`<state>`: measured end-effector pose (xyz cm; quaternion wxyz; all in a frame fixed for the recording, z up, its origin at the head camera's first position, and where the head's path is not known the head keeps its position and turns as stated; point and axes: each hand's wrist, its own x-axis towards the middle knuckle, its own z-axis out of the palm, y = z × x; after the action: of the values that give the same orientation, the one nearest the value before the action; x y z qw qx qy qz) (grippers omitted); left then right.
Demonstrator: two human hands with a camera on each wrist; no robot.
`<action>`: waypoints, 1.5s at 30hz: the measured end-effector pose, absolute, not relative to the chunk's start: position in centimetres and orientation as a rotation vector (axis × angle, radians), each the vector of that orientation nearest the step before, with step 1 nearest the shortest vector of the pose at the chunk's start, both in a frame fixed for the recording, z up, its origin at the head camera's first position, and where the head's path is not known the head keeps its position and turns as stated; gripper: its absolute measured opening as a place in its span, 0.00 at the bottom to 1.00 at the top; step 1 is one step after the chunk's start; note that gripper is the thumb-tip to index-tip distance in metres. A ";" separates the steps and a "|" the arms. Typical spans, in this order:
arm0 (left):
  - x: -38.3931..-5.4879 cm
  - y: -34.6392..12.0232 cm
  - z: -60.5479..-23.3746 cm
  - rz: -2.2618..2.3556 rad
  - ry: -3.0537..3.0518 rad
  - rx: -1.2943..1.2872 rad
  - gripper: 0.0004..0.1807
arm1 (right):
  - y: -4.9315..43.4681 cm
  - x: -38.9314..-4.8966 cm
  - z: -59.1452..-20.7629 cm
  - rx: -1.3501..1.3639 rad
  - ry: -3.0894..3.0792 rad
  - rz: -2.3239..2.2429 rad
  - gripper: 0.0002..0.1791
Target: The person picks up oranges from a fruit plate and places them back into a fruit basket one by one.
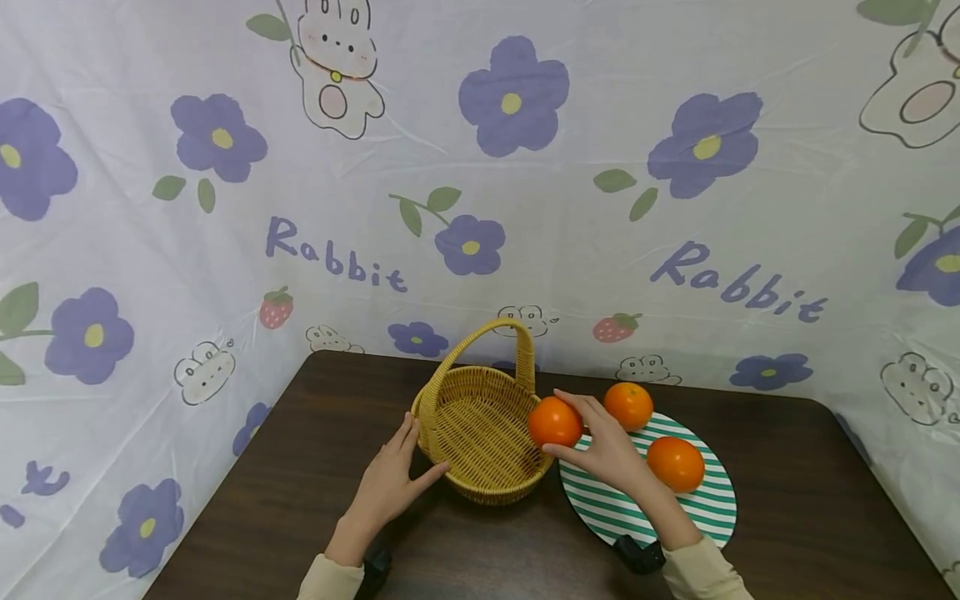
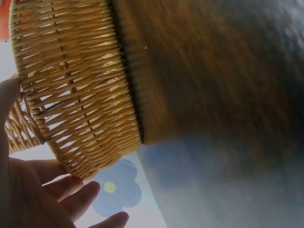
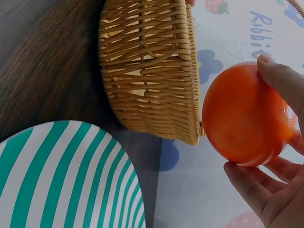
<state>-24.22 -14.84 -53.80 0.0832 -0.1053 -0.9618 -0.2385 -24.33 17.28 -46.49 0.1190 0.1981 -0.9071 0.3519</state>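
Observation:
My right hand (image 1: 611,454) holds an orange (image 1: 555,422) between thumb and fingers, just beside the right rim of a yellow wicker basket (image 1: 487,492). In the right wrist view the orange (image 3: 249,114) is off the table, level with the basket's rim. My left hand (image 1: 386,483) lies against the basket's left side, thumb near the front rim, fingers spread and fairly straight. The left wrist view shows the fingertips at the wicker wall (image 2: 80,95). The basket floor (image 1: 483,433) shows bare weave. Two more oranges, a rear one (image 1: 628,407) and a front one (image 1: 675,465), lie on a striped plate (image 1: 600,504).
The round green-and-white plate lies right of the basket on a dark wooden table (image 1: 270,500). The basket's tall arched handle (image 1: 468,340) rises over its opening. Behind stands a white cloth (image 1: 525,200) printed with flowers and rabbits.

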 end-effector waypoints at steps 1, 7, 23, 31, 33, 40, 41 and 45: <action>-24.2 -14.8 -53.8 -0.715 -2.873 -0.311 0.48 | 17.2 -24.4 -46.5 0.577 -2.651 1.033 0.40; -24.0 -14.8 -53.7 -0.720 -2.879 -0.307 0.48 | 16.6 -24.8 -46.7 0.585 -2.638 1.065 0.40; -24.0 -14.7 -53.6 -0.730 -2.893 -0.299 0.48 | 14.8 -26.0 -47.9 0.600 -2.654 1.072 0.39; -23.9 -14.7 -53.9 -0.734 -2.891 -0.288 0.48 | 14.3 -26.3 -48.3 0.613 -2.665 1.083 0.40; -23.9 -14.7 -53.9 -0.741 -2.885 -0.289 0.48 | 14.1 -26.4 -48.4 0.609 -2.673 1.085 0.40; -23.9 -14.8 -54.0 -0.741 -2.887 -0.285 0.48 | 13.3 -26.7 -48.4 0.598 -2.680 1.056 0.40; -23.9 -14.8 -54.1 -0.742 -2.886 -0.286 0.48 | 13.2 -26.8 -48.4 0.596 -2.676 1.054 0.40; -23.9 -14.8 -54.0 -0.752 -2.883 -0.293 0.47 | 12.8 -27.2 -48.6 0.584 -2.666 1.047 0.41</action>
<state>-23.95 -14.80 -54.01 0.0739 -0.0977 -0.9603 -0.2507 -27.23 12.81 -48.65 0.1089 0.1986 -0.9066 0.3560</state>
